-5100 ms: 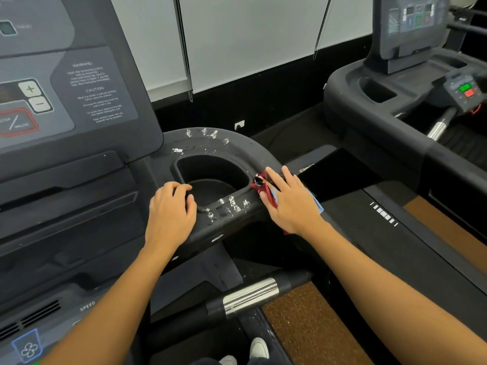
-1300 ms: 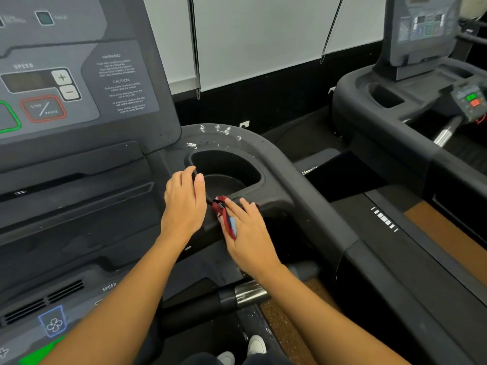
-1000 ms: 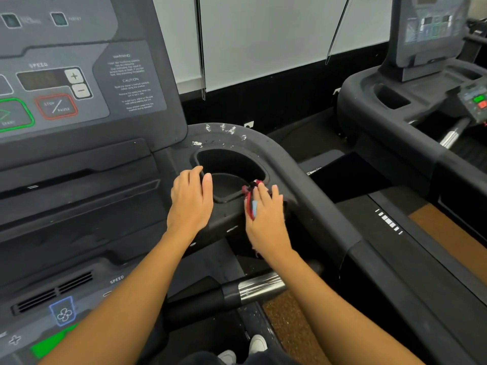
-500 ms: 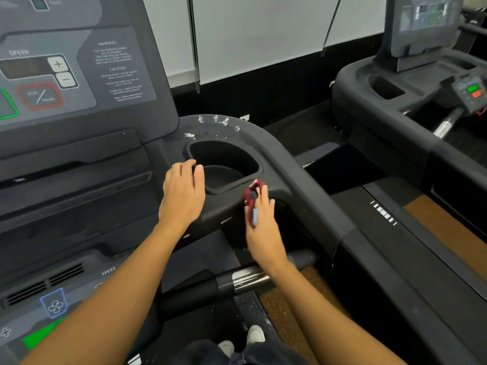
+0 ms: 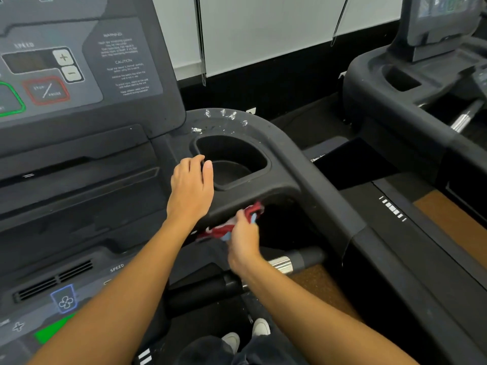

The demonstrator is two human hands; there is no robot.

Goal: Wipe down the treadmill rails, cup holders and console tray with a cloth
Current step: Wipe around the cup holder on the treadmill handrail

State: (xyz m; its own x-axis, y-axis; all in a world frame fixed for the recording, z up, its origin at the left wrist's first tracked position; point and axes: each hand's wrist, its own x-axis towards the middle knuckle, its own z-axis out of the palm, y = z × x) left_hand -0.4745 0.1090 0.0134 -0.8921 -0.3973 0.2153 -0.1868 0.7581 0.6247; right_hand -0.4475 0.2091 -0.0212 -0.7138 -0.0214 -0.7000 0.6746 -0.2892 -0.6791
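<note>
Wiping the near face below the cup holder (image 5: 234,164)

The right hand (image 5: 243,241), fingers clamped on the red cloth (image 5: 251,210), is rubbing it under the rim. The left hand (image 5: 191,189) is resting beside it, fingers together. The bunched cloth is probably covering little, so it is risking missing the white flecks (image 5: 224,114) at the far rim. The console (image 5: 79,75) is showing SPEED, CAUTION, STOP/PAUSE.

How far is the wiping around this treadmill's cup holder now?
Looks done: the near rim of the cup holder shows no spots. In hand: the right hand grips the cloth against the underside of that rim's front edge, while the left hand rests on the rim. Left: white spots on the far rim. The rest cannot be judged from this view.
</note>
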